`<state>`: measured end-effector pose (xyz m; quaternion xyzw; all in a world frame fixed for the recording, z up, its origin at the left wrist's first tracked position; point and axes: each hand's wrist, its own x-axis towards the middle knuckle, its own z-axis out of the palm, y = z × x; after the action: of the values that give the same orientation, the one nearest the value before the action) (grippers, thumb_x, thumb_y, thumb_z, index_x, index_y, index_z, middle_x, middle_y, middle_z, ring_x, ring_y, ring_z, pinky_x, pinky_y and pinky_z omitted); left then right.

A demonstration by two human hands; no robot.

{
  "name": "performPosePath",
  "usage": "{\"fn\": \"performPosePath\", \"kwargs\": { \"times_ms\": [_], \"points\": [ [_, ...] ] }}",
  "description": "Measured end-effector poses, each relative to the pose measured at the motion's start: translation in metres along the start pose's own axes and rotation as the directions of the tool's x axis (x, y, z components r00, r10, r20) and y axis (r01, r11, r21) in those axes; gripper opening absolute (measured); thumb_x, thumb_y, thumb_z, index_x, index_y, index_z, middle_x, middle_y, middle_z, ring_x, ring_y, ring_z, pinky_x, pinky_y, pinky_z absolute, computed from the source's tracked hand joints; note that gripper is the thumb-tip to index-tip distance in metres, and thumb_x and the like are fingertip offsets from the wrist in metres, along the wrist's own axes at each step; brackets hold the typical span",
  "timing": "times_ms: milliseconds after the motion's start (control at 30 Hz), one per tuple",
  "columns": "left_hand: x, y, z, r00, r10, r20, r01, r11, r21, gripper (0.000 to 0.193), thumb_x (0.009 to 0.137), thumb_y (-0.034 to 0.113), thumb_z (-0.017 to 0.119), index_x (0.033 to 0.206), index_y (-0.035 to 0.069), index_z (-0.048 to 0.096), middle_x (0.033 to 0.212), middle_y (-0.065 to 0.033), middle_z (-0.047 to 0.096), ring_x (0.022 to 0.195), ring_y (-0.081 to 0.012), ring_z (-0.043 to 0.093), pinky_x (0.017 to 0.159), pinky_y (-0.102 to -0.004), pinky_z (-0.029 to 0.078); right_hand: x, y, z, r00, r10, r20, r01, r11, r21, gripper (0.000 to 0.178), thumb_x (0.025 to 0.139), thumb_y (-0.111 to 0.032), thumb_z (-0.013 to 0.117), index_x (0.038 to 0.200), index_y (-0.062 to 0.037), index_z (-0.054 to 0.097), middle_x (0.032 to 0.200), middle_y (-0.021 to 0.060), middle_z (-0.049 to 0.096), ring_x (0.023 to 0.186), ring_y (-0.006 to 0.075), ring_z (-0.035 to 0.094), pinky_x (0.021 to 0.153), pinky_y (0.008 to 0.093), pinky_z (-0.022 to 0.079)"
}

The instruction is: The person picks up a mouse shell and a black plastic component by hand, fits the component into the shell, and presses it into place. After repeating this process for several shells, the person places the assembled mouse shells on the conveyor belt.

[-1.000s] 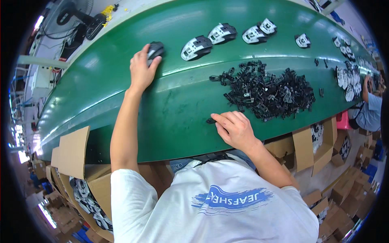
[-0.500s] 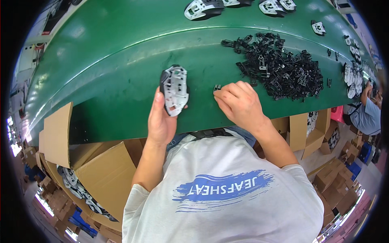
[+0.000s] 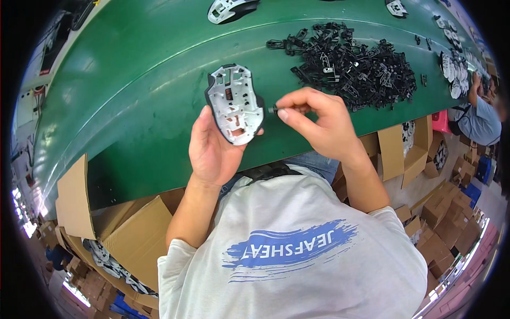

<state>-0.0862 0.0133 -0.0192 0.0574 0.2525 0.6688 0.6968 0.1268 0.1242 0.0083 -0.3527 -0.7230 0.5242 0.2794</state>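
Note:
My left hand (image 3: 215,151) is closed around the lower end of a computer mouse shell (image 3: 235,106), white inside with a black rim, held above the green table with its hollow inside facing up. A small black plastic part (image 3: 273,109) sits pinched between thumb and forefinger of my right hand (image 3: 321,121), just right of the shell and apart from it. The part's exact shape is too small to make out. Beyond my right hand lies a heap of similar-looking black plastic parts (image 3: 361,72).
More mouse shells lie at the far edge (image 3: 226,9) and far right (image 3: 454,74) of the green table (image 3: 143,106). An open cardboard box (image 3: 133,242) of shells stands at lower left, another box (image 3: 392,154) at right. A person in a blue shirt (image 3: 481,121) sits at far right.
My left hand has turned the mouse shell so its inside shows more fully. My right hand has lifted the small black part from near the table and brought it closer to the shell.

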Motion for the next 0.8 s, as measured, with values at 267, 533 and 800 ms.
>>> {"fn": "performPosePath", "kwargs": {
  "times_ms": [267, 533, 800],
  "points": [
    [-0.012, -0.020, 0.030, 1.000, 0.018, -0.025, -0.014, 0.988, 0.155, 0.068, 0.114, 0.050, 0.038, 0.170, 0.012, 0.030, 0.161, -0.0143, 0.052, 0.145, -0.0317, 0.055, 0.121, -0.0524, 0.042, 0.004, -0.021, 0.008, 0.949, -0.313, 0.030, 0.308, 0.908, -0.284, 0.012, 0.090, -0.012, 0.085, 0.093, -0.0051, 0.075, 0.082, 0.0042, 0.075, 0.073, 0.0173, 0.071, 0.067, 0.0313, 0.053],
    [-0.019, -0.019, 0.042, 1.000, -0.024, 0.004, 0.022, 0.955, 0.294, 0.066, 0.114, 0.047, 0.038, 0.168, 0.011, 0.028, 0.157, -0.0122, 0.051, 0.138, -0.0289, 0.058, 0.110, -0.0506, 0.054, -0.001, -0.018, 0.017, 0.894, -0.409, -0.184, 0.326, 0.875, -0.358, 0.012, 0.088, -0.016, 0.085, 0.088, -0.0103, 0.075, 0.076, 0.0007, 0.070, 0.066, 0.0207, 0.064, 0.065, 0.0359, 0.046],
    [-0.026, -0.025, 0.037, 0.987, -0.153, 0.044, 0.144, 0.976, 0.166, 0.063, 0.117, 0.043, 0.033, 0.170, 0.010, 0.025, 0.164, -0.0109, 0.047, 0.146, -0.0257, 0.053, 0.111, -0.0492, 0.055, -0.010, -0.016, 0.006, 0.891, -0.448, -0.075, 0.370, 0.811, -0.454, 0.011, 0.083, -0.013, 0.084, 0.087, -0.0119, 0.074, 0.078, -0.0010, 0.068, 0.064, 0.0199, 0.061, 0.064, 0.0355, 0.044]
  ]
}}
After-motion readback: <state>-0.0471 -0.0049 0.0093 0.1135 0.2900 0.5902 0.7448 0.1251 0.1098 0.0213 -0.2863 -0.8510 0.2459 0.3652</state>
